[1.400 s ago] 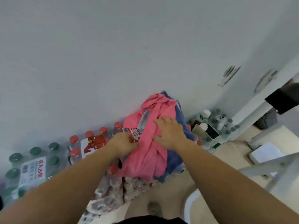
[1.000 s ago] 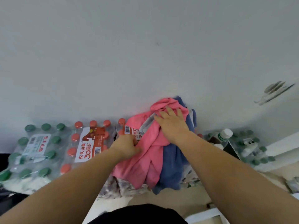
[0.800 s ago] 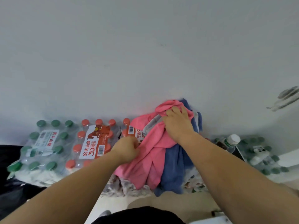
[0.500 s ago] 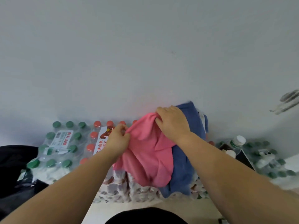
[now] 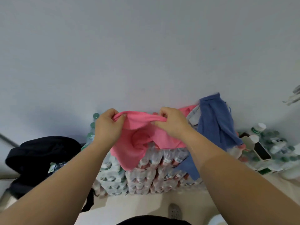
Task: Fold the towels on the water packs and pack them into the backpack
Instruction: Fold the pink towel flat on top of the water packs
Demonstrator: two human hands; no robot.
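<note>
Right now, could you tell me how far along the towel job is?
Done: nothing looks folded or packed. In hand: left hand and right hand pinch the pink towel by its edge above the water packs. Left: folding it and the blue towel, packing both into the backpack.

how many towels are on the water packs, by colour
pink towel: 1
blue towel: 1
grey cloth: 1, only an edge shows between the other two
total: 3
</note>
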